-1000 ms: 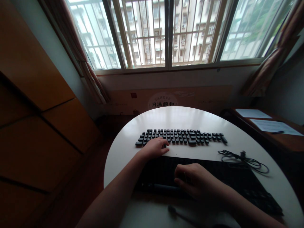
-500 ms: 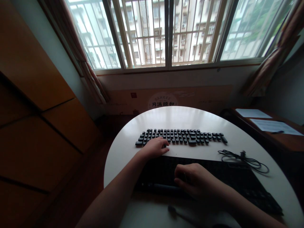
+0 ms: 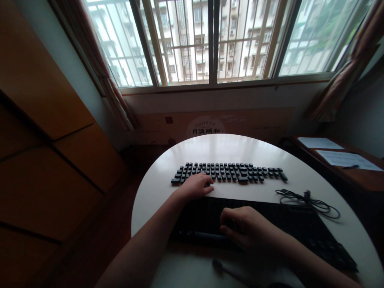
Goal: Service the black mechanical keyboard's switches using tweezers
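Rows of black keycaps (image 3: 231,173) stand on the white round table. At their lower left edge is my left hand (image 3: 196,186), its thumb and forefinger closed around a small dark keycap (image 3: 207,184). Below lies a black keyboard (image 3: 264,218), most of its keycap area bare and dark. Over its middle my right hand (image 3: 240,224) is closed in a fist-like grip. Faint thin lines like wire show by the right fingers, but shadow hides what they hold. Some keys (image 3: 333,246) are still dimly visible at the keyboard's right end.
A coiled black cable (image 3: 312,203) lies behind the keyboard on the right. A dark brush-like tool (image 3: 218,265) rests near the front of the white table (image 3: 222,146). Papers (image 3: 348,160) and a pen lie on a brown side table at right.
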`<state>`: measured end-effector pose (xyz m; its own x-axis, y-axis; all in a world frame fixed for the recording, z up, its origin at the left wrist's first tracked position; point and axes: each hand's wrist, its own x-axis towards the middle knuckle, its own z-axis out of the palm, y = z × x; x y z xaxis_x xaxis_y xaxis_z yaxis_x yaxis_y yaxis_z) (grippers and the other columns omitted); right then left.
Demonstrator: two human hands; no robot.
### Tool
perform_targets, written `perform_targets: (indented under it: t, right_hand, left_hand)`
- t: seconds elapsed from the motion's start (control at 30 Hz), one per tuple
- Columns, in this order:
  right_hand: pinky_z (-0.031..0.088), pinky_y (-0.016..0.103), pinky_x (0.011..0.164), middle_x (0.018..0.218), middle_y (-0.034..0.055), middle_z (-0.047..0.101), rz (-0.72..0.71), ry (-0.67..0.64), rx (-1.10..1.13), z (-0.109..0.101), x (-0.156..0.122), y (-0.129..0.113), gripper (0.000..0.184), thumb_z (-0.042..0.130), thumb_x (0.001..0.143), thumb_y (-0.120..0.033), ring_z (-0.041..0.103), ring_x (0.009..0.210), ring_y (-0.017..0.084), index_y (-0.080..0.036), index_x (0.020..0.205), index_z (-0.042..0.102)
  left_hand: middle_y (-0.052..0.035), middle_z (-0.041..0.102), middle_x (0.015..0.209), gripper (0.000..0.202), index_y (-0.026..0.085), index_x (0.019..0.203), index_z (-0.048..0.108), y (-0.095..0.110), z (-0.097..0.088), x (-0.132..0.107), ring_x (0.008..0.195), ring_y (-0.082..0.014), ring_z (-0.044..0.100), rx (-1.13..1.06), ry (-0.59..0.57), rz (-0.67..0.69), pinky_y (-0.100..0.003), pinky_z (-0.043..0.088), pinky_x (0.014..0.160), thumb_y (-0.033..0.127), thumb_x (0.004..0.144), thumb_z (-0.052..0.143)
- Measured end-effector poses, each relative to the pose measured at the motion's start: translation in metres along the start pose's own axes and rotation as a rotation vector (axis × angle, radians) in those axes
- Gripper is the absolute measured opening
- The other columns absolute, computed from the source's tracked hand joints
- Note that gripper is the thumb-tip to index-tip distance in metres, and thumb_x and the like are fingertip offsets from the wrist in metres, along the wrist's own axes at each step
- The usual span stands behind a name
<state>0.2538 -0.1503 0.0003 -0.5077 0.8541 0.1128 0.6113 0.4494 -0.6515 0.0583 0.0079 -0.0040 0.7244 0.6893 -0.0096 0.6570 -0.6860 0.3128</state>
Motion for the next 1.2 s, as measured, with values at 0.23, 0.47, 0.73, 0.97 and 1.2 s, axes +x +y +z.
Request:
perform_targets:
  t: [0.23,0.47,0.73,0.97,1.2]
  right_hand:
    - [0.034,0.02,0.058,0.072,-0.0031,0.064,-0.006,-0.002,-0.023,0.0025,-0.0005,0.0045,0.004,0.06,0.091,-0.026,0.053,0.061,0.012,-0.022,0.089,0.06]
    - [0.035,0.021,0.06,0.073,-0.0024,0.065,-0.011,-0.01,-0.021,0.0013,0.0,0.0031,0.003,0.06,0.09,-0.025,0.055,0.062,0.012,-0.022,0.09,0.062]
    - [0.035,0.02,0.059,0.073,-0.0032,0.065,-0.011,-0.016,-0.028,0.0006,-0.0006,0.0024,0.003,0.061,0.09,-0.025,0.055,0.062,0.011,-0.022,0.089,0.06]
    - [0.036,0.02,0.06,0.073,-0.0033,0.065,-0.018,-0.022,-0.032,0.0015,-0.0011,0.0023,0.002,0.061,0.09,-0.024,0.055,0.063,0.011,-0.023,0.089,0.06]
    - [0.035,0.02,0.058,0.073,-0.0031,0.065,-0.018,-0.024,-0.048,0.0005,-0.0011,-0.0001,0.002,0.06,0.09,-0.024,0.056,0.062,0.011,-0.022,0.088,0.061]
  left_hand:
    - [-0.0061,0.068,0.111,0.027,0.023,0.111,0.072,0.0011,-0.0006,-0.0001,0.097,-0.0234,0.065,-0.003,-0.002,-0.007,-0.032,0.049,0.086,0.037,0.089,0.064]
    - [-0.0062,0.068,0.111,0.028,0.022,0.112,0.072,0.0016,-0.001,-0.0002,0.096,-0.0231,0.065,-0.007,-0.008,-0.011,-0.032,0.049,0.085,0.037,0.089,0.064]
    - [-0.0064,0.068,0.111,0.028,0.022,0.112,0.072,0.0032,-0.0023,-0.0004,0.097,-0.0229,0.065,-0.001,-0.014,-0.008,-0.031,0.049,0.084,0.036,0.09,0.064]
    - [-0.0062,0.069,0.111,0.027,0.022,0.112,0.072,0.0062,-0.0041,-0.0013,0.097,-0.023,0.065,0.008,-0.022,-0.009,-0.031,0.049,0.085,0.036,0.09,0.064]
    - [-0.0059,0.068,0.112,0.027,0.023,0.112,0.072,0.0075,-0.0047,-0.0017,0.1,-0.0236,0.065,0.011,-0.029,-0.012,-0.031,0.049,0.086,0.036,0.09,0.064]
